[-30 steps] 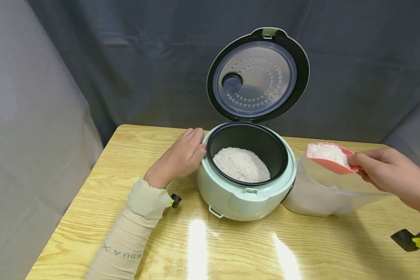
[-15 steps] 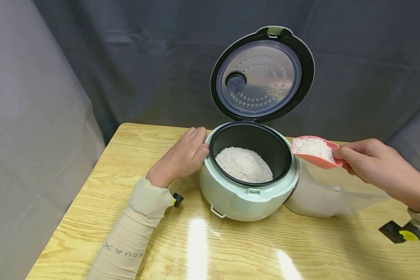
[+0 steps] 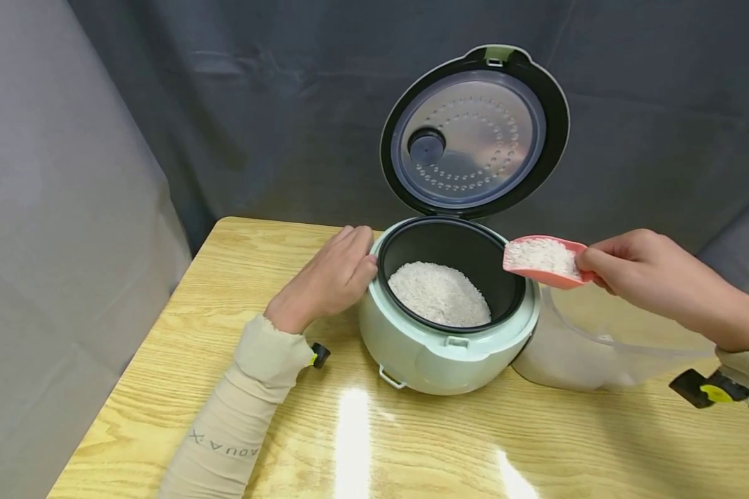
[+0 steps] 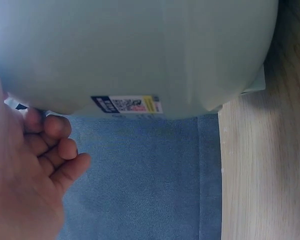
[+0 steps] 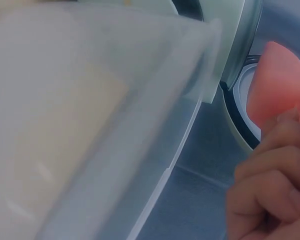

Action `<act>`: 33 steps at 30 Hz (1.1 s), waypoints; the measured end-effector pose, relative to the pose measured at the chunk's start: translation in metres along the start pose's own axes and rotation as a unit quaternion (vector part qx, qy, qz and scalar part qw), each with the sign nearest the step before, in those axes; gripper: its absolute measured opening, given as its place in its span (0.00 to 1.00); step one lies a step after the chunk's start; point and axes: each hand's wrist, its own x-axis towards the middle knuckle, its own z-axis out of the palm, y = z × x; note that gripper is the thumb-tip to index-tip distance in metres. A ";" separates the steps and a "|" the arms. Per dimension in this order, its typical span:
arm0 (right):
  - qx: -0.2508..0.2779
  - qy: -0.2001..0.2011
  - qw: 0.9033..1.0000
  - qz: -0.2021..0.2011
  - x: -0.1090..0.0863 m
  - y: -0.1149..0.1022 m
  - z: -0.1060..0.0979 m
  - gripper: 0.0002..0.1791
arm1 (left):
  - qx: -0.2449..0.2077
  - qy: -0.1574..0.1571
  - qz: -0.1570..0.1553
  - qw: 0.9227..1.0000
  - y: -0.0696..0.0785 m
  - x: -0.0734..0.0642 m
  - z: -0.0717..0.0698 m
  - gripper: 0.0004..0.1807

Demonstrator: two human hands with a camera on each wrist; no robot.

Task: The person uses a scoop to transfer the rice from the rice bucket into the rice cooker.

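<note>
A mint-green rice cooker (image 3: 424, 367) stands on the table with its lid (image 3: 468, 132) raised. White rice (image 3: 440, 294) lies in its dark inner pot (image 3: 433, 239). My left hand (image 3: 327, 281) holds the cooker's left rim, thumb at the edge; its other fingers (image 4: 65, 172) curl beside the body in the left wrist view. My right hand (image 3: 652, 277) pinches the handle of a pink scoop (image 3: 555, 278), heaped with rice and level. The scoop's front end overlaps the pot's right rim. From the right wrist view, the scoop's underside (image 5: 280, 85) shows above curled fingers.
A translucent plastic container (image 3: 574, 357) stands right against the cooker, under my right forearm. The wooden table (image 3: 225, 277) ends at a dark cloth backdrop (image 3: 287, 125). A grey cloth (image 3: 69, 208) hangs on the left.
My right hand has carried the rice-filled scoop left and slightly up, from over the container to the pot's right rim. The left hand stays at the cooker; the view has shifted slightly.
</note>
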 end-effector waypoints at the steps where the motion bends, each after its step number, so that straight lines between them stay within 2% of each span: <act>1: -0.004 0.003 1.000 -0.003 0.001 -0.001 -0.001 0.24 | 0.001 0.000 0.000 1.000 0.000 0.000 0.000 0.11; 7: -0.022 0.007 1.000 -0.003 0.006 -0.005 -0.003 0.21 | 0.009 -0.003 0.001 1.000 0.001 -0.001 -0.001 0.10; 16: -0.050 0.019 0.999 -0.006 0.008 -0.007 -0.006 0.21 | 0.025 -0.006 0.000 1.000 0.003 0.000 -0.002 0.10; 28: -0.105 0.022 0.994 -0.026 0.009 -0.014 -0.012 0.17 | 0.041 0.005 0.015 0.999 0.001 0.000 -0.002 0.10; 33: -0.111 0.016 0.993 -0.027 0.010 -0.016 -0.013 0.18 | 0.040 0.007 0.020 0.999 0.001 0.001 -0.002 0.10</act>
